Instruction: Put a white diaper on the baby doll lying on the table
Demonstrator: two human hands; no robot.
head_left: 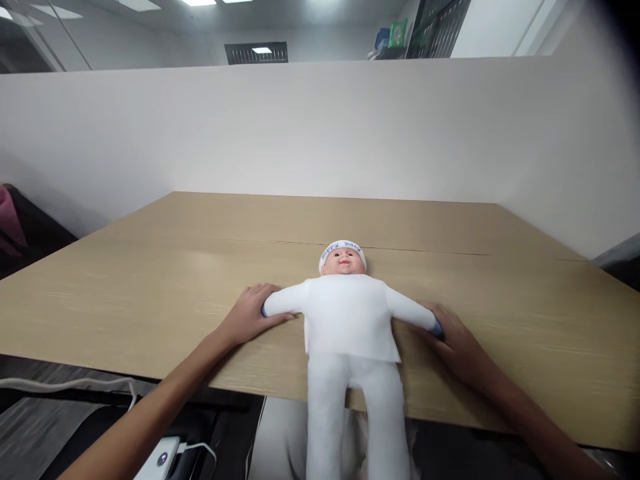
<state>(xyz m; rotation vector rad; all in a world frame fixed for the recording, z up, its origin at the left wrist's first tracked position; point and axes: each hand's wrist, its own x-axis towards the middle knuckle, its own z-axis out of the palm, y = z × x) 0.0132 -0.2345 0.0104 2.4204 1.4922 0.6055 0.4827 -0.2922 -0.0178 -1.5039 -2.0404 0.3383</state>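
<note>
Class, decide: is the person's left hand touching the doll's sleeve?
Touching: the head view shows the left hand gripping the end of the doll's sleeve, no gap between.

Bright, diffuse light comes from ceiling panels (139,5) far beyond the left grip (250,315); soft glare marks the worktop (205,261) beyond it. Faint shadow lies beside the right grip (454,339); the far upper-right corner darkens, blurred.

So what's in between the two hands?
In the head view, a doll dressed in white is between the left hand and the right hand, its arms spread out toward them.
</note>
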